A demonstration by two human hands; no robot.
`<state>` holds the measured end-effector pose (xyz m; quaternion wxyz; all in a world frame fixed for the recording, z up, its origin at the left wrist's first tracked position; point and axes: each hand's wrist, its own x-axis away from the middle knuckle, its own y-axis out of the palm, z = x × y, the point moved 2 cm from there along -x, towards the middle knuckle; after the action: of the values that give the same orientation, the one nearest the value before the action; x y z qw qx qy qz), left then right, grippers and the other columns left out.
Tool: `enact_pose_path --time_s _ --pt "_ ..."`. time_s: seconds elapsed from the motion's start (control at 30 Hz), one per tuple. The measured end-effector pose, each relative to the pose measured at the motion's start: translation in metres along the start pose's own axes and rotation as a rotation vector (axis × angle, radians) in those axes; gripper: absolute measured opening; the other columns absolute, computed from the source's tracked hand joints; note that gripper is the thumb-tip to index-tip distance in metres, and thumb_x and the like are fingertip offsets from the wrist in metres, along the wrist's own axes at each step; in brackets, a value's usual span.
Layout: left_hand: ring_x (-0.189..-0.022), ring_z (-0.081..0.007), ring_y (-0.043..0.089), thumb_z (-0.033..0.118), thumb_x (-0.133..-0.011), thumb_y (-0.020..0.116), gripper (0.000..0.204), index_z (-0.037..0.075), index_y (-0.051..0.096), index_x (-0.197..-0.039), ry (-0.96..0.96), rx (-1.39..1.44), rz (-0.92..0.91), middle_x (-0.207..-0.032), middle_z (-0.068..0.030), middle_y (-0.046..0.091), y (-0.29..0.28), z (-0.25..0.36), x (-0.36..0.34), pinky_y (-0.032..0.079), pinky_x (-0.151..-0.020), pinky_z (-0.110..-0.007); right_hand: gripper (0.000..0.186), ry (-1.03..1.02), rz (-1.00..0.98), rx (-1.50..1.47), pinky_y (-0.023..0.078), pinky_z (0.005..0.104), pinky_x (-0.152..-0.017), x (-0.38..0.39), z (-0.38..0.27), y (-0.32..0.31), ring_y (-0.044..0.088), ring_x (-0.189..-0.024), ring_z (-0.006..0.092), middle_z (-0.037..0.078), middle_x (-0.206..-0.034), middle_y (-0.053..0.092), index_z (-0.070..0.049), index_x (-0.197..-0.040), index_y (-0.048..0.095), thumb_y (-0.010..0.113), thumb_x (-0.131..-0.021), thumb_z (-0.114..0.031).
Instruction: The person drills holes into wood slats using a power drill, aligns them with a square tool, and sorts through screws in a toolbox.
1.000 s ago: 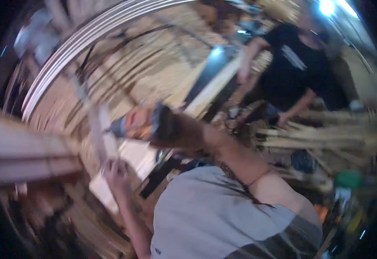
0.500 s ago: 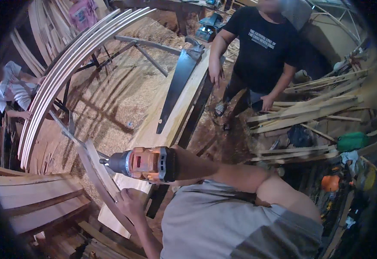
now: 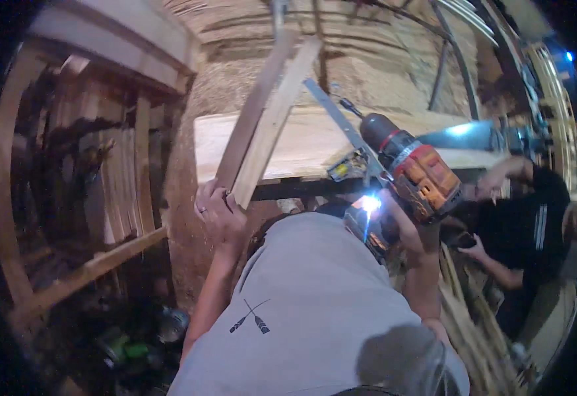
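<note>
My left hand (image 3: 222, 216) is closed round the near end of two narrow wooden strips, a darker one (image 3: 252, 122) and a paler one (image 3: 280, 112). They lie side by side, slanting away across a broad pale plank (image 3: 324, 142). With my right hand (image 3: 400, 221) I grip a cordless drill (image 3: 425, 178) in orange and black by its handle. Its bit points away and to the left, above the plank and apart from the strips. Bright light glares by the drill's base. A flat metal bar (image 3: 338, 117) and a small yellow-labelled item (image 3: 348, 167) lie close to the drill.
A handsaw (image 3: 456, 136) rests on the plank's right part. At the right, a person in a black shirt (image 3: 526, 224) stands by the plank, hands near it. To the left is a wooden frame (image 3: 97, 267); thick boards (image 3: 113, 33) lie beyond. Sawdust covers the ground.
The view has swung round, so the plank now runs crosswise and the other person appears farther right. My drill has turned from pointing left to pointing away. My left hand stays at the strips.
</note>
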<state>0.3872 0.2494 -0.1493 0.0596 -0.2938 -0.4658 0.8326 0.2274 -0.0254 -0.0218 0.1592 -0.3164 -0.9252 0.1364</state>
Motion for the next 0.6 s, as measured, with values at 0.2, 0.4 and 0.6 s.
enact_pose_path --time_s 0.2,0.4,0.6 --pt "-0.133 -0.0407 0.037 0.016 -0.090 0.052 0.027 0.003 0.059 -0.113 -0.279 -0.370 -0.047 -0.137 -0.0235 0.046 0.023 0.023 -0.016 0.027 -0.106 -0.060 0.035 -0.223 0.058 -0.074 0.051 0.0291 -0.074 -0.013 -0.010 -0.002 0.061 -0.088 0.0139 0.006 -0.096 0.066 -0.001 -0.111 0.063 0.072 -0.077 -0.001" --pt "-0.127 -0.0411 0.040 0.016 -0.087 0.051 0.028 -0.002 0.057 -0.108 -0.280 -0.475 -0.021 -0.132 -0.0265 0.047 0.073 0.046 -0.042 0.029 -0.103 -0.059 0.033 -0.280 -0.019 -0.017 0.051 0.0318 -0.077 -0.027 0.003 -0.021 0.062 -0.091 0.0168 0.007 -0.100 0.066 -0.002 -0.109 0.064 0.074 -0.078 -0.005" --pt "-0.118 -0.0379 0.047 0.016 -0.086 0.054 0.026 -0.002 0.056 -0.106 -0.085 -0.419 -0.007 -0.125 -0.0243 0.052 0.062 0.039 -0.045 0.036 -0.099 -0.051 0.032 -0.376 0.004 0.124 0.051 0.0345 -0.080 -0.021 0.026 -0.048 0.063 -0.094 0.0196 0.008 -0.103 0.066 -0.004 -0.108 0.065 0.076 -0.078 -0.009"
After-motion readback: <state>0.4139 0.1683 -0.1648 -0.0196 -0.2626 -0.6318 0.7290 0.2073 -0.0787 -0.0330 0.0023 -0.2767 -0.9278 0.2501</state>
